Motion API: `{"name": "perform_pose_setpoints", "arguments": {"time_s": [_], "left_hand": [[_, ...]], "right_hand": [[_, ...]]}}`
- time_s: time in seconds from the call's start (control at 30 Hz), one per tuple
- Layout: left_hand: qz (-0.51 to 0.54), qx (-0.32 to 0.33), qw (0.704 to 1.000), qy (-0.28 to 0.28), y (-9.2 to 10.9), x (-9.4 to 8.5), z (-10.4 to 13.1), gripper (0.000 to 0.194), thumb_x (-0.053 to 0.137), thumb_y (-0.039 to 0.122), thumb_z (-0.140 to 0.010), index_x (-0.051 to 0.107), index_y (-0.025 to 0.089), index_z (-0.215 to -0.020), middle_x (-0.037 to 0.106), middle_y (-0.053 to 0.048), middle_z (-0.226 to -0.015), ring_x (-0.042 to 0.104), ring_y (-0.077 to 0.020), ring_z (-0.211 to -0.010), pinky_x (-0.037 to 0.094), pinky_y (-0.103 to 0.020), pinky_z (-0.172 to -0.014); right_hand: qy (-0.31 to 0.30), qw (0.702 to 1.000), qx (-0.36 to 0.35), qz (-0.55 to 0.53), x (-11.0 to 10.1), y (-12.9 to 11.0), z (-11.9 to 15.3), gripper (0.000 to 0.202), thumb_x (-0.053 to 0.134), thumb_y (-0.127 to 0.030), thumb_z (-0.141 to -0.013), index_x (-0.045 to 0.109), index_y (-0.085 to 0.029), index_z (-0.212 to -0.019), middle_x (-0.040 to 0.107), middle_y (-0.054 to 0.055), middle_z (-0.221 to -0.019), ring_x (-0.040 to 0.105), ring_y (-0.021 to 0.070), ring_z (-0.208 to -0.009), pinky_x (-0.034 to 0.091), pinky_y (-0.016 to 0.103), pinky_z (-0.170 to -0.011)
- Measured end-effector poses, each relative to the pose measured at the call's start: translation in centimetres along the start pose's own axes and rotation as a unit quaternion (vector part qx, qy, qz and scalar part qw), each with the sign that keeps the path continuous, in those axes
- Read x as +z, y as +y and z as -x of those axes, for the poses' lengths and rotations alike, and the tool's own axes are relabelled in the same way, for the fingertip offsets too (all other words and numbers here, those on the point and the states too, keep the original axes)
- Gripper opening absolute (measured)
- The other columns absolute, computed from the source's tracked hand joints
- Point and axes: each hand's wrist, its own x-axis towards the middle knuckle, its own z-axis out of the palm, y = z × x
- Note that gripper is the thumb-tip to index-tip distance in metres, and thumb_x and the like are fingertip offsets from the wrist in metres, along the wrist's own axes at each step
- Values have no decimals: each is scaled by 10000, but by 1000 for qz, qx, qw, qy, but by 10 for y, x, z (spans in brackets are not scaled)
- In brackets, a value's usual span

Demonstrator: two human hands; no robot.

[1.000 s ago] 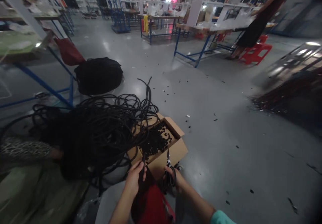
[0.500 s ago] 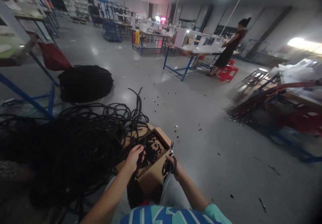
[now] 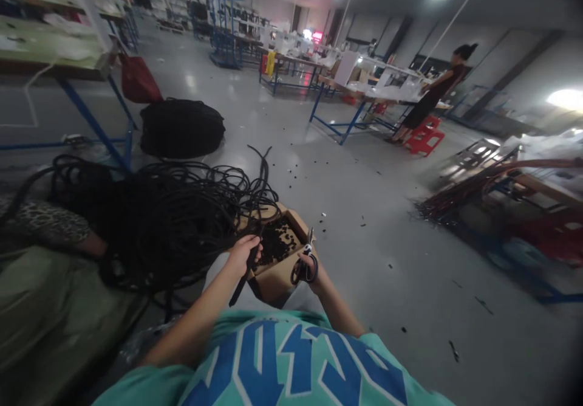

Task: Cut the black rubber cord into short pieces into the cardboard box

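My left hand [image 3: 245,254] is closed around a black cord or strip [image 3: 239,285], whose end hangs down below the fist. In my right hand [image 3: 308,267] is a pair of scissors [image 3: 304,266] with dark handles, the blades pointing up and away from me. Between and just beyond both hands stands an open cardboard box [image 3: 279,273], with many small black pieces [image 3: 276,245] on its bottom. To the left, a large tangled heap of black cord [image 3: 182,217] lies on the floor, some of it draping over the box's edge.
A black bundle [image 3: 182,127] and a red bag [image 3: 139,79] are beside a blue-legged table [image 3: 98,123] at left. Green fabric [image 3: 54,315] lies at lower left, near a patterned sleeve or leg [image 3: 54,217]. A person [image 3: 437,93] stands at a far table by a red stool [image 3: 424,137].
My view has tilted down and turned left, showing more of my shirt and the green fabric. Both hands keep their holds on the cord and the scissors.
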Motion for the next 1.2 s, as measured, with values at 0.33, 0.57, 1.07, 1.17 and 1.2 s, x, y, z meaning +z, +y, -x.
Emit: {"name": "perform_pose_setpoints", "arguments": {"time_s": [0.33,0.57,1.07,1.17,1.2], "left_hand": [[-15,50,998,-36,4,-3,17,185,592,261,-621,486,129,-696,526,26,-505,436,-56,-356,279,-175,-357],[-150,79,981,-98,6,34,15,127,583,224,-636,512,125,-674,542,12,-543,435,-57,-369,289,-194,-373],[-420,150,888,-113,-6,64,-18,285,528,290,-709,636,137,-923,670,-58,-849,600,-152,-744,447,-252,-696],[-513,175,833,-108,-2,68,-12,350,495,357,-753,635,155,-1002,630,-84,-1081,560,-210,-1004,400,-303,-880],[-537,172,819,-106,-1,68,-10,360,484,367,-765,629,164,-1025,622,-83,-1102,551,-215,-1030,392,-310,-895]], "right_hand": [[-74,997,-25,-2,2,-9,33,489,610,-254,-555,489,-178,-1023,623,6,-679,590,174,-622,444,274,-584],[-166,982,-60,69,-19,-14,46,555,586,-187,-543,492,-198,-1090,643,27,-815,591,210,-792,447,324,-697],[-135,953,-88,256,-36,-35,27,679,604,-113,-523,485,-222,-1182,598,28,-960,538,186,-891,419,331,-813],[-121,945,-115,282,-35,-39,26,678,601,-98,-526,490,-219,-1184,587,33,-982,528,185,-888,416,344,-820],[-120,943,-124,285,-35,-39,26,676,602,-95,-527,493,-220,-1182,587,34,-990,528,186,-890,415,347,-823]]}}
